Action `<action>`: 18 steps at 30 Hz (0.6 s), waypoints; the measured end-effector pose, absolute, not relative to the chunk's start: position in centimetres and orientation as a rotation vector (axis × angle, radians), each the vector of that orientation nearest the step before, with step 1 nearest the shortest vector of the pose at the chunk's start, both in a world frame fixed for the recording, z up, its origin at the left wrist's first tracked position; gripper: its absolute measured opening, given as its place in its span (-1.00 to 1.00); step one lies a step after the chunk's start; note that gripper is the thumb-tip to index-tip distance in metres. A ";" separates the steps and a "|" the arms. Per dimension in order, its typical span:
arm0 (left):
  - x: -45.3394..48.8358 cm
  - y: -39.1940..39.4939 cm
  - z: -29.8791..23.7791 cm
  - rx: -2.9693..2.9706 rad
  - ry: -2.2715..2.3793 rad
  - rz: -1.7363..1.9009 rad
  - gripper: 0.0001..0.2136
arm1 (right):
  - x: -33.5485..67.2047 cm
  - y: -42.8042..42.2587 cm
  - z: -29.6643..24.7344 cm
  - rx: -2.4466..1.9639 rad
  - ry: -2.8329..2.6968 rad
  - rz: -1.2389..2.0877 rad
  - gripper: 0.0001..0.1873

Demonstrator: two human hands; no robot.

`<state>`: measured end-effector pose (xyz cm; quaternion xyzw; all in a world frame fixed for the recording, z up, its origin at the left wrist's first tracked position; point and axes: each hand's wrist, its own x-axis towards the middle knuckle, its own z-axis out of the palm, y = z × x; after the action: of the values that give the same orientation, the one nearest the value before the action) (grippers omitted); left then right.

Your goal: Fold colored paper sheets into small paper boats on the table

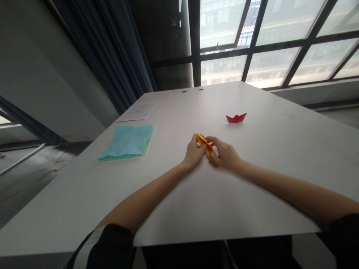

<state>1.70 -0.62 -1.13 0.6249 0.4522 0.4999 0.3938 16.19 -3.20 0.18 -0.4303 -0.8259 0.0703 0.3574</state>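
Observation:
A small piece of folded orange paper (208,149) is pinched between both hands over the white table. My left hand (194,151) grips its left side, with the thumb on the near face. On the other side, my right hand (223,152) is closed on the right edge, thumb below and fingers above. The fingers cover much of the paper, so its full shape cannot be made out. Beyond my right hand, a red folded paper boat (236,118) rests upright on the table.
To the left lies a stack of light blue and green paper sheets (127,142). Behind it is a white printed sheet (137,112). The white table (174,209) reaches toward the windows (224,67), with a dark blue curtain (112,48) at the far left.

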 end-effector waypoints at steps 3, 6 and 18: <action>1.7 -0.7 -1.0 1.601 1.170 1.284 -0.80 | 16.1 -3.1 0.1 -1.166 -2.125 0.093 -0.53; 1.7 -1.0 -0.6 1.681 1.218 1.268 -0.79 | 16.1 -2.8 0.0 -1.205 -2.117 0.057 -0.53; 1.4 -1.6 0.4 2.015 1.306 1.169 -0.76 | 17.2 -1.3 1.2 -1.194 -2.009 0.172 -0.65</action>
<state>1.41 -1.61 0.37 0.7338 0.4754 0.4255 0.2334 17.24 -1.29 1.21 -0.4696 -0.7898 0.0678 0.3886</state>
